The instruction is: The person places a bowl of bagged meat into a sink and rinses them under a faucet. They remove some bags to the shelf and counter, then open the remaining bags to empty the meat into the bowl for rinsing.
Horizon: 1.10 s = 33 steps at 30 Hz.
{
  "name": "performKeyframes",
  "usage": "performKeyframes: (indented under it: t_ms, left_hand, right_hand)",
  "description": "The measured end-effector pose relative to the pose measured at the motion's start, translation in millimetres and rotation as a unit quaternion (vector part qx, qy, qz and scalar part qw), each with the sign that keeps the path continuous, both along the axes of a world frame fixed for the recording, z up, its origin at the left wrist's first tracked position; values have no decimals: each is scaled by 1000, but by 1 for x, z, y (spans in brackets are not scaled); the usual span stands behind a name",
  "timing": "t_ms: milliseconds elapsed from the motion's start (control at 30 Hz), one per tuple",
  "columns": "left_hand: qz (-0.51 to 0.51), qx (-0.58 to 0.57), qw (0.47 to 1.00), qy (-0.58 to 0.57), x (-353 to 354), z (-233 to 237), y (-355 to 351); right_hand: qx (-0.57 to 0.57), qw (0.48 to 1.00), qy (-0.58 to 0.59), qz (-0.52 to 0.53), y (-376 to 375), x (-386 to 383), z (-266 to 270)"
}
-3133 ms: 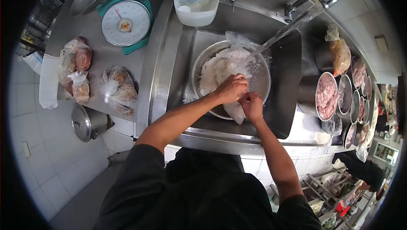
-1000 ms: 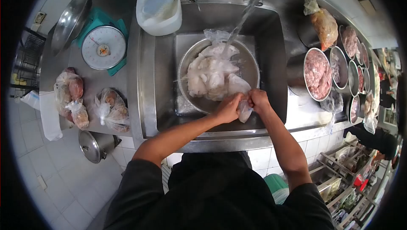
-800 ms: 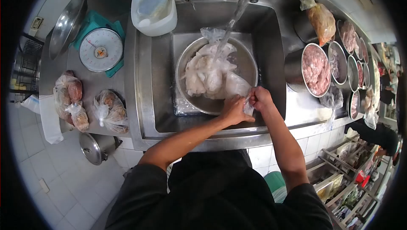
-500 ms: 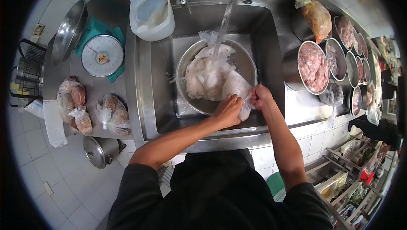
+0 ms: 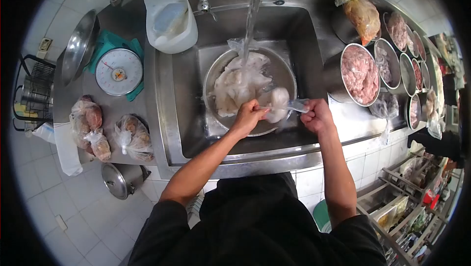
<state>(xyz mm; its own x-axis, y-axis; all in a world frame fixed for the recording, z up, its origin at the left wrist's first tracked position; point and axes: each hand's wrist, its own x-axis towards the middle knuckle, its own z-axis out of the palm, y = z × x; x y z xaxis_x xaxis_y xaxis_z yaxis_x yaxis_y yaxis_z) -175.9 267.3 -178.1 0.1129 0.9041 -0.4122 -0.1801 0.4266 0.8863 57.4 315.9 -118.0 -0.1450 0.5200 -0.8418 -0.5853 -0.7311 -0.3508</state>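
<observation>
A thin clear plastic bag (image 5: 297,105) is stretched sideways over the steel bowl (image 5: 293,62) in the sink. My left hand (image 5: 248,118) pinches one side of it, and my right hand (image 5: 318,115) is closed round the other end. Between them hangs a rounded whitish lump (image 5: 279,100), blurred at its lower edge, low over the bowl's near right part. Pale, wet whitish pieces (image 5: 238,87) fill much of the bowl. Water (image 5: 251,20) pours onto them from above, and crumpled clear plastic (image 5: 241,46) sticks out at the far rim.
Left of the sink (image 5: 174,114) stand a dial scale (image 5: 119,72) and bagged brownish food (image 5: 131,138). A cut white jug (image 5: 171,35) sits at the back left corner by a tap (image 5: 203,3). Several steel pots, one of pink meat (image 5: 360,74), line the right counter.
My hands have moved apart, the left going left and the right going right. The bag, earlier bunched at the bowl's near edge, is now pulled taut between them. The view has shifted slightly.
</observation>
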Motion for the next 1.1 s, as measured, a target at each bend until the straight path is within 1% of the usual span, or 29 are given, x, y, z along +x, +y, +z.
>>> performKeyframes:
  t_ms: [100,133,167,200,233,267,333,367,400,433,467,500,567,600,633,667,700,733,767,833,867,967,1000,1033,1100]
  left_hand:
    - [58,-116,978,-161,15,22,10]
    - [85,-158,968,-174,17,19,16]
    - [96,-183,962,-176,16,11,18]
    - [109,-206,956,-177,12,-7,19]
    - [123,-228,950,-177,8,-8,23]
    - [121,-239,954,-133,7,-9,21]
    - [71,-193,978,-13,8,-6,19]
    - [45,-173,983,48,8,-5,14]
    - [26,-61,981,180,10,-22,7]
    - [13,-33,979,201,9,-16,6]
    - [0,-4,975,223,7,-10,6]
    - [-11,25,969,245,4,3,6]
    - [-25,32,977,212,7,28,8]
    - [-28,40,980,194,11,37,9]
    - [-32,48,983,176,13,50,12]
    - [-39,41,981,184,12,62,14]
    - [-21,30,988,150,10,68,13]
    - [-3,21,993,117,9,72,13]
    - [14,11,996,84,7,77,13]
    - [1,30,996,81,-2,97,8]
    - [-8,41,996,78,-7,107,6]
    - [47,42,998,-11,-22,125,-5]
    - [44,41,998,-11,-32,119,-8]
    - [55,41,997,-30,-38,118,-10]
    - [74,-6,997,0,-43,104,-10]
  right_hand:
    - [39,999,-10,-23,16,-12,18]
    - [51,998,-2,-46,26,-22,19]
    - [102,993,60,-14,36,-23,0]
    - [77,997,15,-24,44,-36,-3]
    - [52,998,-28,-34,49,-49,-7]
    - [48,998,-23,-16,46,-50,-17]
    - [43,999,-17,23,47,-53,-27]
    - [59,996,-41,46,43,-47,-30]
    - [73,993,-65,70,36,-45,-17]
    - [89,987,-88,97,31,-43,-9]
    - [90,975,-135,155,28,-36,-13]
    - [109,963,-166,185,26,-34,-12]
    - [144,932,-230,240,17,-30,-8]
    - [138,925,-219,280,11,-28,-15]
    - [162,912,-215,309,4,-33,-11]
    - [184,899,-211,336,-4,-42,-7]
    - [204,885,-206,363,-15,-50,-4]
    - [275,836,-280,384,-24,-58,-15]
    - [336,787,-350,381,-32,-67,-25]
    - [444,667,-480,357,-44,-85,-38]
    - [429,647,-542,322,-47,-89,-41]
    - [392,691,-567,215,-52,-101,18]
    - [405,666,-598,186,-55,-98,16]
    - [400,682,-592,157,-57,-96,16]
    - [386,706,-588,87,-61,-94,18]
